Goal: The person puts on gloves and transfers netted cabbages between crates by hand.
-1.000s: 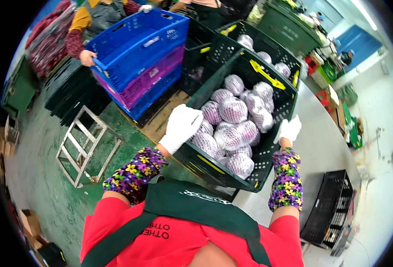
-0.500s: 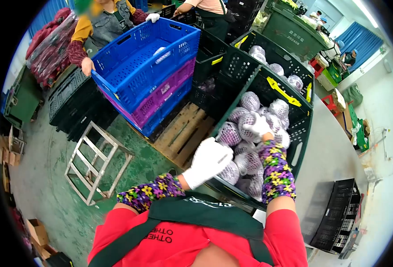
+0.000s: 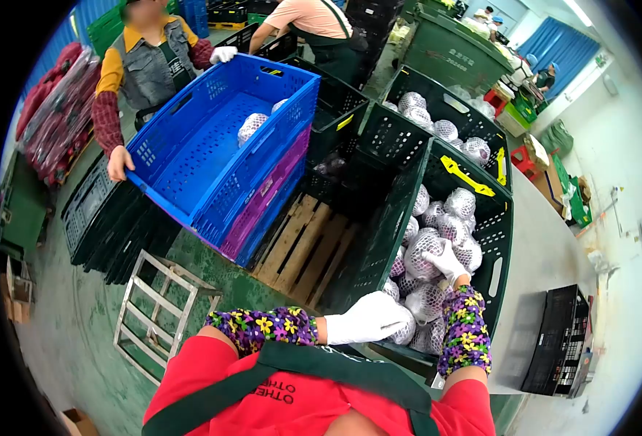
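Observation:
A dark green crate point(image 3: 393, 251) in front of me holds several round, purplish balls of produce in white mesh sleeves; their exact kind is unclear. My right hand point(image 3: 448, 263), in a white glove, grips the right side of one netted ball point(image 3: 421, 254) that sits high among the others. Over the crate's near left corner is my left hand point(image 3: 368, 318), also gloved. Its fingertips point right and reach a netted ball point(image 3: 404, 330) at the near end. The undersides of those fingers are hidden, so their grip does not show.
At left, a person holds the top blue crate point(image 3: 183, 171) of a stack; netted balls lie inside. Another crate of netted balls point(image 3: 448, 109) stands behind mine. There is a wooden pallet point(image 3: 303, 243), a metal stool frame point(image 3: 161, 309), and a black crate point(image 3: 557, 338) at right.
My right hand has shifted to another ball and now grips it. My left hand has moved right and down to the near balls. The view has shifted, showing more of the person at left.

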A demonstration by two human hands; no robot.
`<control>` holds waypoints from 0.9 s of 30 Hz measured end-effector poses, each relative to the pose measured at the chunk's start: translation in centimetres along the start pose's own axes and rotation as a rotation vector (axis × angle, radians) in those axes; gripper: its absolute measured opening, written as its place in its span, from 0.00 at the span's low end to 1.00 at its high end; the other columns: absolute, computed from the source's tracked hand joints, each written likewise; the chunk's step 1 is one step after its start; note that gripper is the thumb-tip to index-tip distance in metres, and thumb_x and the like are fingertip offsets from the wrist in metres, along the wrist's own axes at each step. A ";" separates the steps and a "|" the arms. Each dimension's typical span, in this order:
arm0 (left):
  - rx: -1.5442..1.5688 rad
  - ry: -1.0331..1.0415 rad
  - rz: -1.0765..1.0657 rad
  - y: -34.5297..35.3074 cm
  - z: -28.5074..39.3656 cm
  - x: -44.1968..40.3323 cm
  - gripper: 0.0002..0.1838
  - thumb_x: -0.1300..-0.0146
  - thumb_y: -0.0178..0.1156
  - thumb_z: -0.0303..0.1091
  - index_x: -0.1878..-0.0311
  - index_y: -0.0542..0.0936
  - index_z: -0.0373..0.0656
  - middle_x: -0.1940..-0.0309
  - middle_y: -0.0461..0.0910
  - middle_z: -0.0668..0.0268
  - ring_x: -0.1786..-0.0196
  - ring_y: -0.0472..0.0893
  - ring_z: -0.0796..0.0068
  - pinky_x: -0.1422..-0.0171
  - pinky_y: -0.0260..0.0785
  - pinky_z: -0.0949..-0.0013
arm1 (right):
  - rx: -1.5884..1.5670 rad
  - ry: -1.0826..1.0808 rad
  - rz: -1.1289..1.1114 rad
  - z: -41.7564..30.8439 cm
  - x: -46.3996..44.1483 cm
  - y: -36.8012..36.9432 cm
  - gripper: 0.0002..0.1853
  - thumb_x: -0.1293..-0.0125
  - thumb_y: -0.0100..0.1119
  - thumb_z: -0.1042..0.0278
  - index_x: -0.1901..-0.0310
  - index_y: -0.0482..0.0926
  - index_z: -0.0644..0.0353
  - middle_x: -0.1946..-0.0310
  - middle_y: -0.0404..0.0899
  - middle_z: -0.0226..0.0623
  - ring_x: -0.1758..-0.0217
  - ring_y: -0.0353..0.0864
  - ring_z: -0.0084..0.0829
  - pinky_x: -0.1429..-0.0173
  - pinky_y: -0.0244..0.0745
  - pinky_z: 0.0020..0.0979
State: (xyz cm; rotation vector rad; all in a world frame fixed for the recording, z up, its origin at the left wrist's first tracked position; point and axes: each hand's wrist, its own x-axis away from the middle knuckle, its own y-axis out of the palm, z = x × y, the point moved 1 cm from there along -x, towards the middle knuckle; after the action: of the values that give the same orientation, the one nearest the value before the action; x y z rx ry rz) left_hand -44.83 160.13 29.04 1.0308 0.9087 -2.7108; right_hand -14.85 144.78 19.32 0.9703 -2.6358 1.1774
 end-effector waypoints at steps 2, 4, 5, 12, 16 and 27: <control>0.023 -0.003 0.071 0.2 -0.1 -0.1 0.07 0.45 0.65 0.33 0.63 0.84 0.45 0.74 0.79 0.65 0.68 0.79 0.64 0.62 0.71 0.63 | -0.013 -0.046 -0.071 0.6 0.3 -0.5 0.57 0.53 0.76 0.46 0.27 0.52 0.60 0.34 0.64 0.57 0.30 0.65 0.45 0.28 0.61 0.38; 0.036 -0.015 0.056 0.2 -0.4 -0.1 0.07 0.44 0.65 0.33 0.63 0.84 0.45 0.74 0.79 0.65 0.68 0.79 0.64 0.63 0.70 0.63 | -0.021 -0.036 -0.137 0.7 0.3 -0.7 0.59 0.52 0.76 0.46 0.26 0.48 0.60 0.34 0.64 0.56 0.31 0.66 0.44 0.29 0.62 0.37; 0.043 -0.036 0.055 0.4 -0.2 0.0 0.06 0.44 0.65 0.33 0.63 0.84 0.45 0.74 0.79 0.65 0.69 0.78 0.64 0.63 0.70 0.62 | -0.026 0.002 -0.170 0.6 0.1 -0.8 0.59 0.52 0.75 0.47 0.26 0.48 0.61 0.34 0.65 0.55 0.31 0.66 0.43 0.29 0.63 0.37; -0.056 -0.114 -0.017 0.7 -0.1 0.1 0.04 0.42 0.65 0.34 0.65 0.84 0.48 0.79 0.74 0.64 0.73 0.76 0.61 0.67 0.68 0.60 | -0.366 -0.111 -0.119 1.1 -1.0 0.3 0.47 0.47 0.73 0.56 0.31 0.58 0.66 0.38 0.68 0.47 0.35 0.67 0.37 0.32 0.64 0.35; -0.132 -0.105 -0.060 0.7 -0.2 -0.1 0.03 0.42 0.65 0.33 0.67 0.84 0.47 0.79 0.75 0.63 0.74 0.76 0.60 0.70 0.67 0.59 | -0.584 -0.130 -0.098 1.3 -0.7 1.2 0.41 0.44 0.71 0.57 0.32 0.61 0.61 0.38 0.68 0.43 0.35 0.67 0.36 0.31 0.64 0.37; -0.172 -0.164 -0.164 1.1 -0.2 -1.0 0.06 0.43 0.65 0.30 0.61 0.85 0.45 0.70 0.82 0.64 0.65 0.81 0.62 0.60 0.71 0.63 | -1.684 0.013 -0.372 -3.5 3.8 1.9 0.23 0.31 0.58 0.58 0.39 0.72 0.58 0.46 0.79 0.42 0.45 0.79 0.37 0.40 0.77 0.43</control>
State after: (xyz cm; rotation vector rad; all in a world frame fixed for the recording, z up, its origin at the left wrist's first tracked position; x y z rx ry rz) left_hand -43.65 159.20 29.02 0.7196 1.2182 -2.7347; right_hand -19.57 146.21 21.85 0.8106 -2.0774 -1.0321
